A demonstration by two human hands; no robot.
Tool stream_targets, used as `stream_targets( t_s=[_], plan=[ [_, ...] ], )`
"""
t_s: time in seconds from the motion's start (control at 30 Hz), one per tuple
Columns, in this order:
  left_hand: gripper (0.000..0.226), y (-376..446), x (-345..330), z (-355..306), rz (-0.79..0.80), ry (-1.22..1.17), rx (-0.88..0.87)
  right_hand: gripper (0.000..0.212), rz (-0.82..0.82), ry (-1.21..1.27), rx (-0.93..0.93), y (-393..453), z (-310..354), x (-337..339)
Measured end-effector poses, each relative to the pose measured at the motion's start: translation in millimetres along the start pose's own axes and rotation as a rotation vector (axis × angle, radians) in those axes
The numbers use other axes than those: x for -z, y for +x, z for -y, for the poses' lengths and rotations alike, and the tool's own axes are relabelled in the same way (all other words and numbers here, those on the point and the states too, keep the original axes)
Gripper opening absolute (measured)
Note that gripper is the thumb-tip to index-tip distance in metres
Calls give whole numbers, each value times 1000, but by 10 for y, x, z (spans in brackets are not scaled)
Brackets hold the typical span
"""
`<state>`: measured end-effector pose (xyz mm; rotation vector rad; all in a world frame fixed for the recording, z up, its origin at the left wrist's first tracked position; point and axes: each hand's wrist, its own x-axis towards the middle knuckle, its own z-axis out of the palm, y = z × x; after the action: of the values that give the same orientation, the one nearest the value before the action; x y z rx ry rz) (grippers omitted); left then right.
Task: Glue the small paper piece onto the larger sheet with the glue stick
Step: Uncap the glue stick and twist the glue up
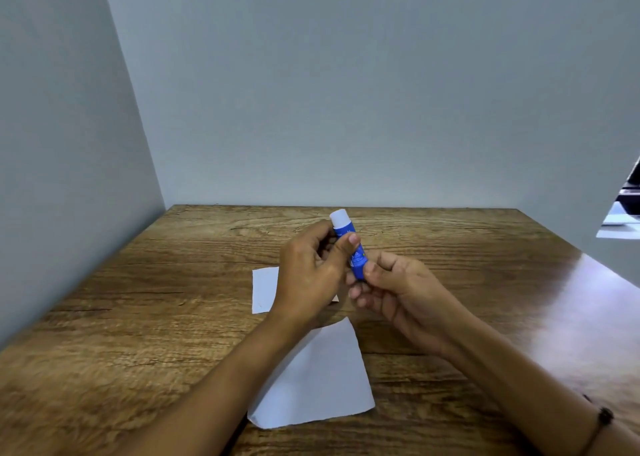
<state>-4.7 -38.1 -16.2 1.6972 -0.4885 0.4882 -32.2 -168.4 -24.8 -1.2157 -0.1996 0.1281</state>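
Both forearms reach forward, wrists close together; the left hand and the right hand curl their fingers in pinching grips.

Glue stick: blue tube, white end up, tilted, held above table in both hands. Small paper piece: white, flat on table, partly hidden behind hand. Larger sheet: white, flat, nearer to person, skewed, one corner pointing away.
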Motion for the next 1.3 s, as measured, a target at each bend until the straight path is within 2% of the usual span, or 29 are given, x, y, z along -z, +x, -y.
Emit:
stream_targets(
  t_s=[0.03, 0.13, 0.27, 0.37, 0.5, 0.63, 0.77, 0.9, 1.0, 1.13, 1.3],
  plan=[
    [27, 2, 3, 1, -6, -3, 6, 10, -3, 24, -3, 1, -8, -8],
    [23, 7, 9, 8, -10, -12, 18, 20, -35, 63, 9, 22, -40, -28],
    [27, 2, -4, 14, -8, 2, 16, 11, -49, 84, -16, 23, -20, -18],
    [21, 2, 14, 14, -10, 1, 23, 20, -28, 113, -75, 8, -18, -35],
    [13, 4, 38, 18, -10, -13, 55, 11, -26, 123, -65, 3, -45, -62],
    [13, 7, 17, 21, -14, 1, 35, 10, -65, 114, -62, 2, -48, -66],
    [17, 5, 36, 38, -11, 16, 25, 23, -87, 115, -112, -12, -29, -83],
    [17, 16, 46, 22, -17, -4, 40, 8, -88, 150, -109, -33, -15, -110],
    [18, 10, 45, 29, -14, -1, 43, 14, -92, 117, -105, -33, -26, -111],
    [18, -4, 18, 37, -3, 22, 38, 12, -87, 110, -116, -31, -14, -115],
    [20, 10, 34, 23, -7, -3, 44, 34, -43, 103, -181, -43, -1, -134]
  ],
)
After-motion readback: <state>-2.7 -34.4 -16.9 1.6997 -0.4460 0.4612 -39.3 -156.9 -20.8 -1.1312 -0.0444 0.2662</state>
